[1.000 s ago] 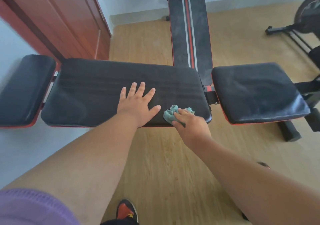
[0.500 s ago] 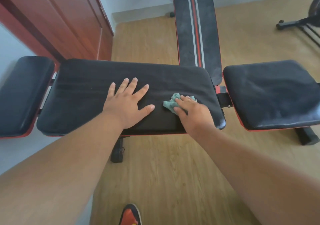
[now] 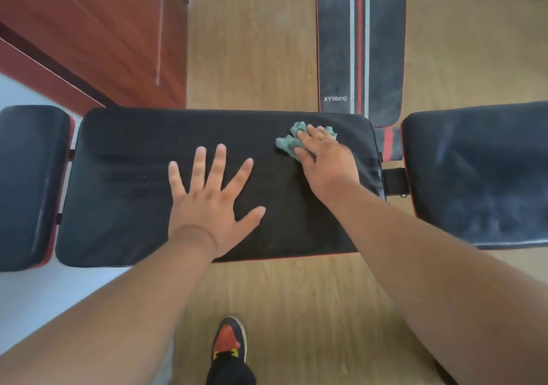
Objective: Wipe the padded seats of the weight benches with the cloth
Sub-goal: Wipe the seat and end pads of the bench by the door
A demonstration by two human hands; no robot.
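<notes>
A wide black padded seat (image 3: 124, 183) lies across the middle of the view. My left hand (image 3: 209, 203) rests flat on it with fingers spread. My right hand (image 3: 324, 159) presses a crumpled teal cloth (image 3: 286, 143) onto the pad near its far right corner, fingers lying over the cloth. A smaller black pad (image 3: 28, 183) sits at the left end, and another dusty black pad (image 3: 480, 174) sits to the right.
A long black bench pad with red and grey stripes (image 3: 360, 40) runs away beyond the seat. A red-brown wooden cabinet (image 3: 98, 28) stands at the upper left. Wooden floor (image 3: 296, 310) lies below, with my shoe (image 3: 229, 343) on it.
My right hand has slid the cloth away from the near edge toward the far right corner of the seat. The view has tilted further down; my left hand stays flat on the pad.
</notes>
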